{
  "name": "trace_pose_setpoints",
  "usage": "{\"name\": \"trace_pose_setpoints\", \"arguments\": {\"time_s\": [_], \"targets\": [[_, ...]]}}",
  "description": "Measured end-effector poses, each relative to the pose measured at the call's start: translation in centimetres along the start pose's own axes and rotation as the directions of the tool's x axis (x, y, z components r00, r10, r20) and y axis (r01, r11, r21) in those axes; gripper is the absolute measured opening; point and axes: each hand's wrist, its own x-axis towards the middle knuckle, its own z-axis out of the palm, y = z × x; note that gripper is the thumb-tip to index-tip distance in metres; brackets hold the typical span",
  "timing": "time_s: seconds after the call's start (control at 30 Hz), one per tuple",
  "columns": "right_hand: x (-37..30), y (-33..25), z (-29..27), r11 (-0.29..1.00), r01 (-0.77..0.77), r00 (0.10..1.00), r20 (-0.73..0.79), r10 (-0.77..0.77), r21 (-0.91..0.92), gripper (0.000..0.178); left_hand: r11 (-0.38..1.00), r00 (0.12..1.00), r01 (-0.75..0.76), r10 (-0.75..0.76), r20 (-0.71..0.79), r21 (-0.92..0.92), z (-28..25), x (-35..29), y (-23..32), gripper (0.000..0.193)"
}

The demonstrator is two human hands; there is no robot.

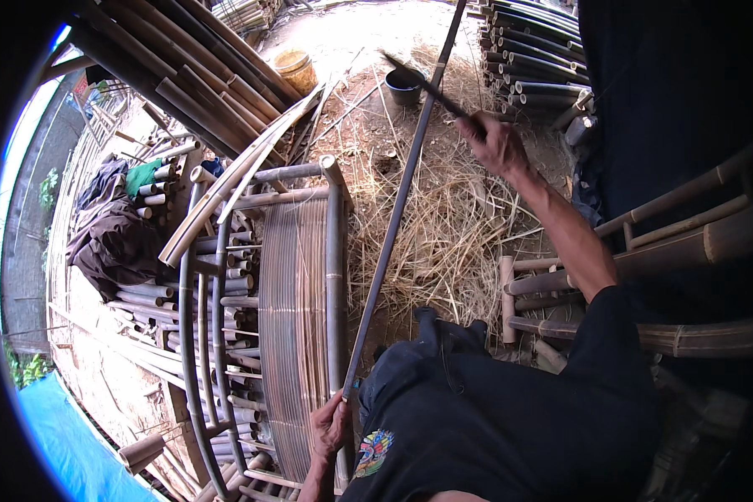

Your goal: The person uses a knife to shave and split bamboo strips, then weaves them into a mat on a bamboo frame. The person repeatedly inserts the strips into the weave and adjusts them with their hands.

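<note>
My left hand (330, 427), low in the view beside the bamboo bench, is closed around the lower end of a long, dark bamboo strip (391, 226). The strip slants up and away past the top edge. Farther out on the right, my right hand (495, 146) grips a machete-like knife (452, 105) with a dark blade pointing up and left. In the picture the blade crosses the strip; whether they touch I cannot tell. The slatted bench (293, 335) stands just left of the strip.
Pale bamboo shavings (435, 226) cover the ground ahead. A black bucket (404, 90) and a yellowish bucket (295, 74) stand beyond. Dark bamboo poles (540, 71) are stacked far right, others lean at upper left. A bamboo frame (636, 335) is at right; split strips (234, 184) rest on the bench.
</note>
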Motion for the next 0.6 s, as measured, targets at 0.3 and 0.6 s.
{"name": "trace_pose_setpoints", "arguments": {"time_s": [0.3,0.6], "targets": [[4.4,8.1,-3.7,0.929,-0.365,0.917,-0.149,0.371,0.066,0.075,0.981,0.995,0.087,-0.076,0.069,-0.176,-1.5,-0.1,-2.5,0.041],[-9.5,-5.9,2.3,0.986,-0.061,0.986,0.161,0.036,0.156,0.061,0.982,0.971,0.098,-0.059,0.230,-0.163,6.5,12.9,8.3,0.041]]}}
